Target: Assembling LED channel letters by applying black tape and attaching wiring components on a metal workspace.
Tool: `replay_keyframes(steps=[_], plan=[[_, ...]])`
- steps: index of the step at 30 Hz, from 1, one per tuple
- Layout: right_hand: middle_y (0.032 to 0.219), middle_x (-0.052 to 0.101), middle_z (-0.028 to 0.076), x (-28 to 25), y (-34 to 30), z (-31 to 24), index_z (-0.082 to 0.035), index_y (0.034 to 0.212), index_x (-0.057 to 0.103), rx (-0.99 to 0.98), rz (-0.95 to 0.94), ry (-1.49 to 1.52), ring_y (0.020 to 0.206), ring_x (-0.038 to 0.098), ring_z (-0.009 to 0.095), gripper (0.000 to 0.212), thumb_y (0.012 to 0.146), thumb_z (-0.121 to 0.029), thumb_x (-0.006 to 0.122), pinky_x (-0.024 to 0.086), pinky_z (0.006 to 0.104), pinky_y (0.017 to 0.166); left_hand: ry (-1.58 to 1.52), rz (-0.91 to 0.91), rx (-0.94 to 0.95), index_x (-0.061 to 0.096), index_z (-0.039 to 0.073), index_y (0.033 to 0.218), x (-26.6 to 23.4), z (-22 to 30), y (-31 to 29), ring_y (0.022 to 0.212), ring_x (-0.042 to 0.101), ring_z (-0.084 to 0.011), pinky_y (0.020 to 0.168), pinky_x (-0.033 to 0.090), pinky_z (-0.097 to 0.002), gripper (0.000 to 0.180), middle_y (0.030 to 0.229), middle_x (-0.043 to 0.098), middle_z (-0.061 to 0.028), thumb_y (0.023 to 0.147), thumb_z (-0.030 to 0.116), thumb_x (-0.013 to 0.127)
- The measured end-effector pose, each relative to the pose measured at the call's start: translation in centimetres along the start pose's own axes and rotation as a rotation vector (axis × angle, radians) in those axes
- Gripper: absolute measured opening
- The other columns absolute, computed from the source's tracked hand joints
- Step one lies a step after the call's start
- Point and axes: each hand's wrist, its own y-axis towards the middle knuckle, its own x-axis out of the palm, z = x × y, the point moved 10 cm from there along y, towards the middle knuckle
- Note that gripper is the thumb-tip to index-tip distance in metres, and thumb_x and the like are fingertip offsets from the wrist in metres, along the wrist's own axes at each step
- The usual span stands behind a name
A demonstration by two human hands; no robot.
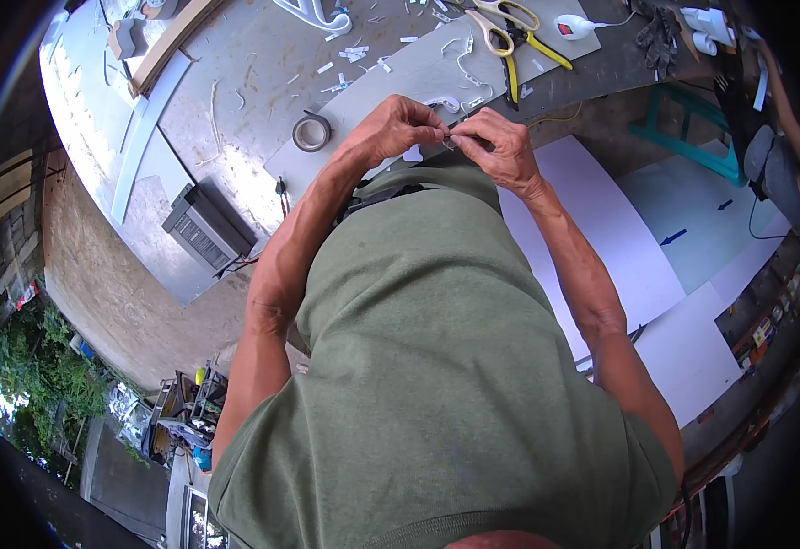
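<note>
My left hand (394, 130) and my right hand (502, 151) meet at the near edge of the metal table, fingertips almost touching. Each pinches with thumb and forefinger at a tiny dark, thin piece, perhaps wire, too small to name. Just beyond the fingers lies a white curved piece (442, 103). Behind it a thin wired strip with small white modules (467, 66) rests on a grey board (363, 105). Yellow-handled pliers (511, 80) and scissors with cream handles (491, 35) lie farther back. A roll of tape (311, 133) sits left of my left hand.
A grey metal power supply box (206, 229) with leads stands at the table's left edge. Small white scraps (354, 53) are scattered at the back. A white device with a red patch (575, 27) lies back right. White sheets (592, 220) and a green stool (692, 128) are at the right.
</note>
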Motion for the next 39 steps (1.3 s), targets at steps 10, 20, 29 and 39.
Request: replay_keyframes(steps=[10, 20, 29, 39], plan=[[0.077, 0.068, 0.001, 1.3, -1.3, 3.9, -0.001, 0.093, 0.072, 0.459, -0.077, 0.226, 0.068, 0.059, 0.005, 0.012, 0.089, -0.012, 0.074, 0.048, 0.0240, 0.062, 0.298, 0.134, 0.212, 0.078, 0.005, 0.103, -0.2, 2.9, -1.2, 0.078, 0.065, -0.0155, 0.072, 0.053, -0.0315, 0.022, 0.086, 0.073, -0.0080, 0.083, 0.014, 0.077], [0.075, 0.070, 0.005, 1.0, -1.2, 3.5, 0.001, 0.090, 0.071, 0.402, -0.030, 0.178, 0.065, 0.062, 0.008, 0.012, 0.087, -0.011, 0.071, 0.051, 0.0277, 0.061, 0.511, 0.199, 0.317, 0.080, 0.005, 0.092, 0.4, 5.3, -1.5, 0.076, 0.070, -0.0250, 0.071, 0.055, -0.0359, 0.026, 0.085, 0.075, -0.0149, 0.073, 0.022, 0.085], [0.077, 0.070, 0.006, 0.3, -1.4, 3.1, 0.000, 0.090, 0.070, 0.377, 0.013, 0.174, 0.064, 0.063, 0.010, 0.009, 0.086, -0.008, 0.072, 0.051, 0.0281, 0.060, 0.507, 0.260, 0.353, 0.081, 0.012, 0.093, 0.2, 5.4, -1.7, 0.078, 0.063, -0.0195, 0.069, 0.050, -0.0335, 0.020, 0.079, 0.071, -0.0087, 0.076, 0.022, 0.085], [0.078, 0.066, 0.005, -0.2, -1.1, 1.1, -0.001, 0.090, 0.067, 0.275, 0.071, 0.074, 0.064, 0.063, 0.012, 0.009, 0.086, -0.007, 0.073, 0.051, 0.0295, 0.060, 0.157, 0.224, 0.107, 0.081, 0.006, 0.092, -0.3, 2.2, -0.9, 0.071, 0.064, -0.0142, 0.068, 0.051, -0.0311, 0.020, 0.079, 0.074, -0.0077, 0.074, 0.017, 0.077]])
